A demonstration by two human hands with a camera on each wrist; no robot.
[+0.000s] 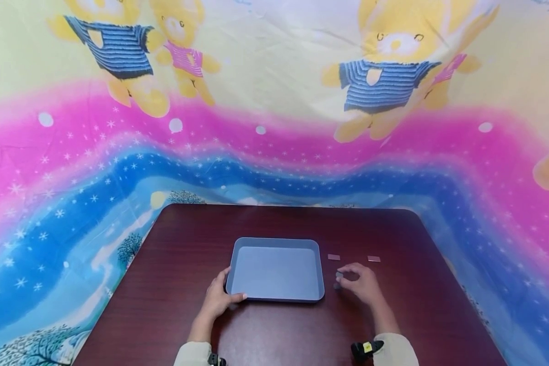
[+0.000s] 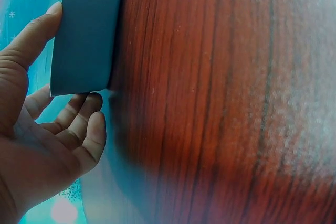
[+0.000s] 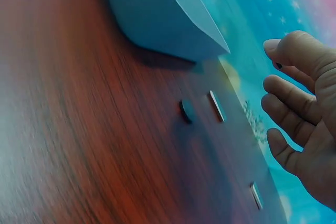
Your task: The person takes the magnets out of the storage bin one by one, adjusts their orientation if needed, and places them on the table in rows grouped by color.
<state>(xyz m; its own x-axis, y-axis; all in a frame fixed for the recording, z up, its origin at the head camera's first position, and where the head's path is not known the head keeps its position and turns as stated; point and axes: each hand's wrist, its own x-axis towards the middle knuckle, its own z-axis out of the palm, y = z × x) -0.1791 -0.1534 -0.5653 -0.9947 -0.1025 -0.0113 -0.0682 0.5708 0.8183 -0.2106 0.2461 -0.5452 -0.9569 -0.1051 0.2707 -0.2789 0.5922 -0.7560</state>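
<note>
A grey rectangular tray (image 1: 276, 300) lies on the table. My left hand (image 1: 217, 299) grips its near left corner, the thumb along the front side and the fingers around the left side. In the left wrist view the thumb of that hand (image 2: 47, 145) rests against the tray wall (image 2: 86, 35). To the right of the tray my right hand (image 1: 363, 284) pinches a small dark grey disc (image 1: 339, 274) between thumb and index finger. Mostly hidden by the fingertips, it shows as a dark sliver in the right wrist view. A similar dark disc (image 3: 187, 111) rests on the table below this hand.
Two small thin rectangular pieces, one nearer the tray (image 1: 333, 257) and one farther right (image 1: 373, 259), lie on the dark red wooden table (image 1: 192, 229). Behind the table hangs a printed cloth (image 1: 274, 162) with teddy bears.
</note>
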